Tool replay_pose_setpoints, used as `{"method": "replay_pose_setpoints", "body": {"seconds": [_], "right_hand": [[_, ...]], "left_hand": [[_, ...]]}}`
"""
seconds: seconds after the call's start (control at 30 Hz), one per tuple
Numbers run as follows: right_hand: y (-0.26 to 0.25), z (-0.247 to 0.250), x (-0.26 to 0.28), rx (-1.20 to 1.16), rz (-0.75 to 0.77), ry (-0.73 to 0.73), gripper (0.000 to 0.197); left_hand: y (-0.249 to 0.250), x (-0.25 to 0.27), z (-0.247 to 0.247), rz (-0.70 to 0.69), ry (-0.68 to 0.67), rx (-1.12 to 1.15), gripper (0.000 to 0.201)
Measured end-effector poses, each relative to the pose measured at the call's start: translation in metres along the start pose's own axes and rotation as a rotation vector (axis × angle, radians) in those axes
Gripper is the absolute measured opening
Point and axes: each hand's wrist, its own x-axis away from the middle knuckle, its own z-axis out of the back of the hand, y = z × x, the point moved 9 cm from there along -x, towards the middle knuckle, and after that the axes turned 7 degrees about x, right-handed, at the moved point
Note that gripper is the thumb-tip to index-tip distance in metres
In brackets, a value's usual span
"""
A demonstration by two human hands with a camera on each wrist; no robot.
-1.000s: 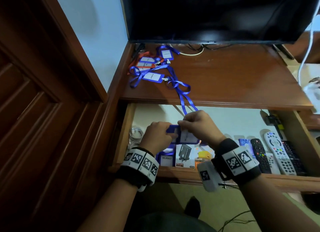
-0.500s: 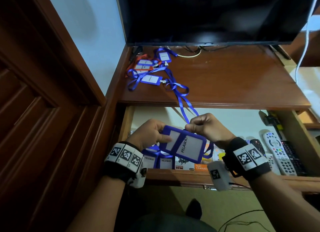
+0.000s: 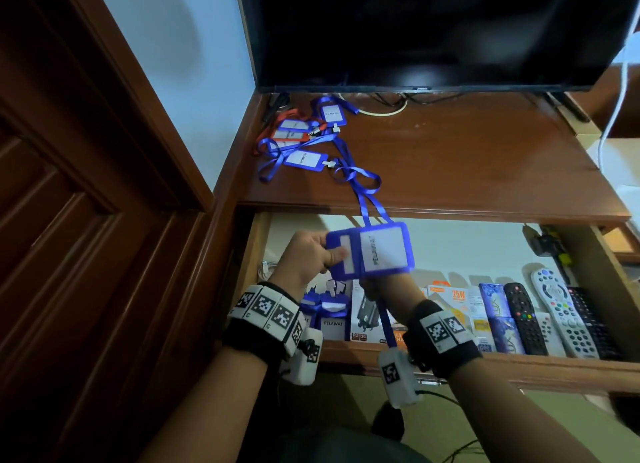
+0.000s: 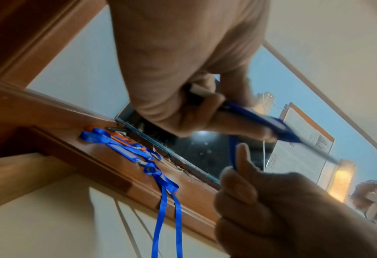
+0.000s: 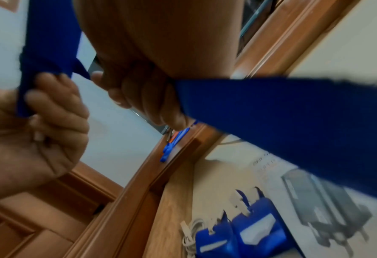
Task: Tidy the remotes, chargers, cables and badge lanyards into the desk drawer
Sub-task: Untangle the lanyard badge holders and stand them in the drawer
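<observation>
- Pinching the left edge of the blue badge holder [image 3: 372, 251] between thumb and curled fingers, my left hand [image 3: 308, 251] held it up above the open desk drawer [image 3: 450, 244], its white card reading PELAWAT facing me.
- My right hand [image 3: 381, 291] sat just under the holder, mostly hidden behind it; in the right wrist view its fingers [image 5: 57, 108] were curled tight round the blue lanyard strap [image 5: 48, 43].
- From the top of the holder, beyond my fingertips, a doubled run of that strap [image 3: 369, 199] climbed over the desk edge onto the desktop [image 3: 467, 165].
- Further out past my left fingers lay the other badges [image 3: 301, 140], blue ones and an orange one, tangled together near the foot of the dark TV screen [image 3: 433, 30].
- Below my left hand, inside the drawer, two blue badge holders [image 3: 327, 310] stood upright side by side, with a coiled white cable [image 5: 192, 233] just to their left.
- Under and to the right of my right wrist were charger boxes [image 3: 446, 303], one marked 25W.
- Well to the right of my right hand the remotes [image 3: 554, 313] lay in a row, black and white ones together.
</observation>
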Motion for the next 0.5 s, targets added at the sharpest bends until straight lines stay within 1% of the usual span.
{"method": "replay_pose_setpoints", "body": {"seconds": [0.13, 0.2, 0.27, 0.37, 0.43, 0.5], "right_hand": [[-0.003, -0.021, -0.005, -0.014, 0.004, -0.042, 0.039], [-0.007, -0.031, -0.003, 0.040, 0.015, -0.065, 0.037], [-0.018, -0.038, 0.001, 0.117, 0.024, -0.071, 0.034], [-0.035, -0.039, 0.005, 0.239, 0.025, -0.091, 0.030], [-0.045, -0.038, 0.009, 0.360, 0.030, -0.113, 0.030], [-0.053, -0.036, 0.013, 0.434, 0.031, -0.139, 0.029]], "left_hand": [[-0.023, -0.014, 0.016, 0.054, 0.284, 0.095, 0.011], [-0.032, -0.016, 0.027, 0.062, 0.395, 0.093, 0.015], [-0.034, -0.016, 0.038, 0.035, 0.472, 0.058, 0.016], [-0.030, -0.013, 0.046, -0.028, 0.501, -0.038, 0.007], [-0.026, -0.013, 0.049, -0.065, 0.496, -0.120, 0.007], [-0.026, -0.015, 0.047, -0.086, 0.462, -0.217, 0.007]]}}
